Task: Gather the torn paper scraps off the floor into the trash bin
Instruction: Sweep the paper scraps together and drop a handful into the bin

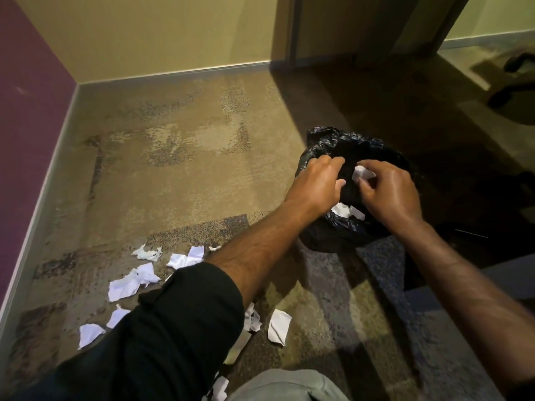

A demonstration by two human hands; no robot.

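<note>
Head view — right hand pinching scrap over bin.

- Your left arm wears a black fabric sleeve, pushed up to the elbow.
- Your right forearm is bare.
- Your knee shows grey cloth trousers.
</note>
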